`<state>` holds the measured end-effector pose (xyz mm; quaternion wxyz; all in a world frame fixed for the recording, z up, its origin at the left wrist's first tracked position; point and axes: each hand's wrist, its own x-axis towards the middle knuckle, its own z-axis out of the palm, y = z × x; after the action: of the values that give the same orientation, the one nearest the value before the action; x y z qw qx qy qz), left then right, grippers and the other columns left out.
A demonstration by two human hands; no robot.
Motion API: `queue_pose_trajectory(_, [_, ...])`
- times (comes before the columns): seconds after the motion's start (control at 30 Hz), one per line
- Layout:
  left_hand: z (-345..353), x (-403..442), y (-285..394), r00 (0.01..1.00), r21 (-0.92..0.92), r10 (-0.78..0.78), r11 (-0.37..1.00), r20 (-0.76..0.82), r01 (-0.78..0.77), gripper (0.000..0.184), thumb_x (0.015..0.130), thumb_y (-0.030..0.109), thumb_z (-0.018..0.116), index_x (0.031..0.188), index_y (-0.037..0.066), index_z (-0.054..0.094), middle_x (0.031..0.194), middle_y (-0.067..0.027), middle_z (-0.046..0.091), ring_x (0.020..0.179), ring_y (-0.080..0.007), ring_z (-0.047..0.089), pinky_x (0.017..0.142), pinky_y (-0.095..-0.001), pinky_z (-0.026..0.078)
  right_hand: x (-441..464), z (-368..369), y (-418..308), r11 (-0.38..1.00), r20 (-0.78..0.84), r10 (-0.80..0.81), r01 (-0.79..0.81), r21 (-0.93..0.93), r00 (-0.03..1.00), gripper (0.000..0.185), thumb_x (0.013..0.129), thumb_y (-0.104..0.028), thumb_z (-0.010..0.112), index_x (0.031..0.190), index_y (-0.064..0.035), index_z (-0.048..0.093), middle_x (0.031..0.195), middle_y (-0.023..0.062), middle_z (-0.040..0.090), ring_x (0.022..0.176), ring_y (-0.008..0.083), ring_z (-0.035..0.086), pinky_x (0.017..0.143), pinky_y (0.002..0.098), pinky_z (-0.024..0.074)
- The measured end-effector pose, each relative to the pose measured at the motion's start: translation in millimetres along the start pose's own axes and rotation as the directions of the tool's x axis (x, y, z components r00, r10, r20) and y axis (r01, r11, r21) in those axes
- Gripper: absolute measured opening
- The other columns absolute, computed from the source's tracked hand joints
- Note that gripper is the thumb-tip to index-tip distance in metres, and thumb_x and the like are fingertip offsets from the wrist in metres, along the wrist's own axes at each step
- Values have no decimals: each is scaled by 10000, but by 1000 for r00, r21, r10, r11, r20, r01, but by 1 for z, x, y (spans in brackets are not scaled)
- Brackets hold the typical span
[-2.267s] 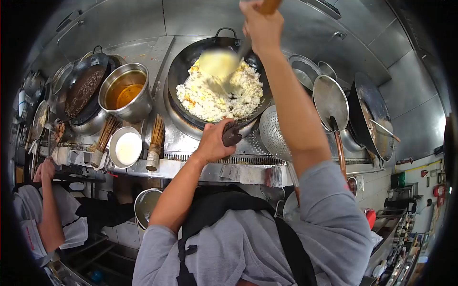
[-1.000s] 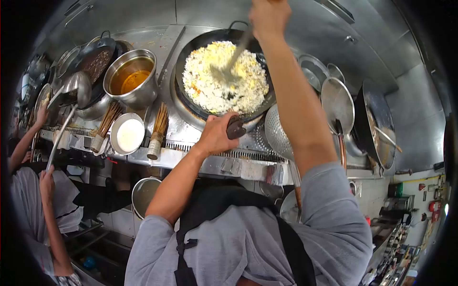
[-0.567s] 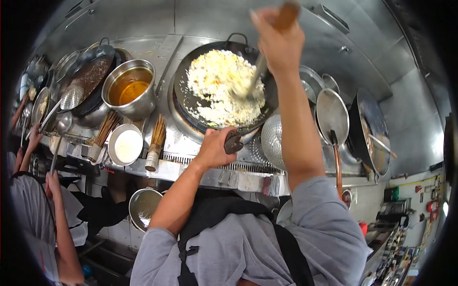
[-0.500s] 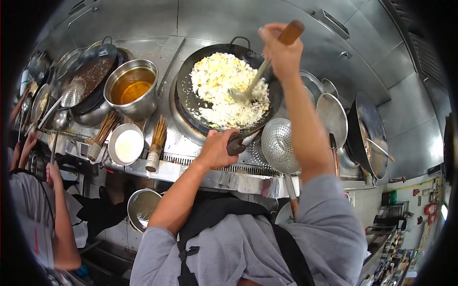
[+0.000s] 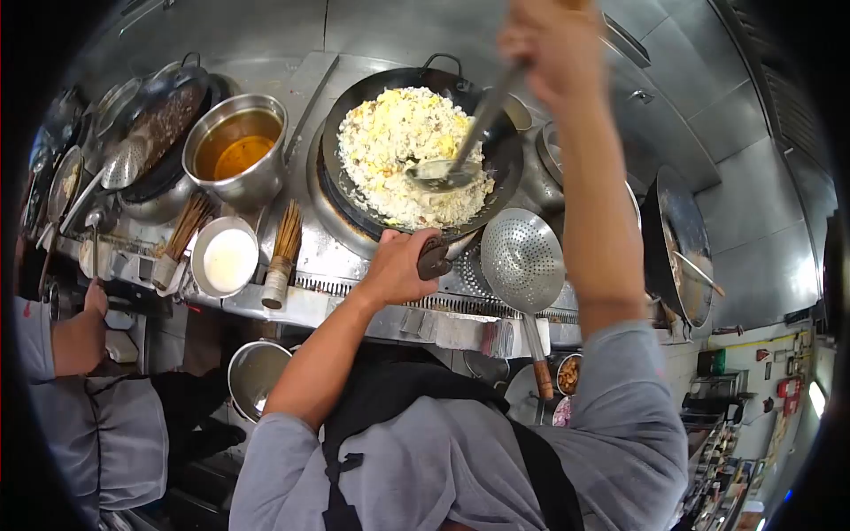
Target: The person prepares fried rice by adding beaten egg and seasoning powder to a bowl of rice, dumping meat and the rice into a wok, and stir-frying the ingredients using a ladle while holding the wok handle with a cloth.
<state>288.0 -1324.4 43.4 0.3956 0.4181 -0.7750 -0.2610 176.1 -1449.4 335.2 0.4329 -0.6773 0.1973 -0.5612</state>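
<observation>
From 1 head-worn camera we look forward and down, close above and behind our bare left hand (image 5: 398,268).

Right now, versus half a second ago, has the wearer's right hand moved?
Yes. Judged against the small wall fitting, the right hand has shifted rightward and higher in the view.

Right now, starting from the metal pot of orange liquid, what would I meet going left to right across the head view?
Metal pot, stick brush, rice-filled wok, right hand, rightmost wok.
</observation>
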Motion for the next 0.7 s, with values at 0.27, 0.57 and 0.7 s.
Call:
queue_pose_trajectory(0.27, [1,-1,4,998,-20,-45,999,38,45,707,589,209,755,1246,87,526,1058,-121,667,986,-303,604,961,-377,354,-5,33,0,993,-423,-107,78,-84,900,159,850,-122,717,903,-94,571,616,-23,517,465,75,483,417,227,385])
queue_pose_trajectory(0.57, [-4,0,3,995,-23,-72,997,70,73,714,576,193,769,1251,120,546,1079,-117,660,993,-325,566,942,-379,382,-22,-4,48,949,-210,-111,41,-313,971,134,829,-80,724,823,-32,599,548,13,529,430,110,469,445,261,382])
queue_pose_trajectory(0.7, [-8,-4,3,999,17,7,1000,44,-8,710,594,221,748,1256,110,516,1001,-132,674,941,-311,606,938,-381,363,5,-60,61,974,-322,-174,113,-198,931,105,835,-57,700,860,-44,598,534,6,503,427,112,461,437,272,380])
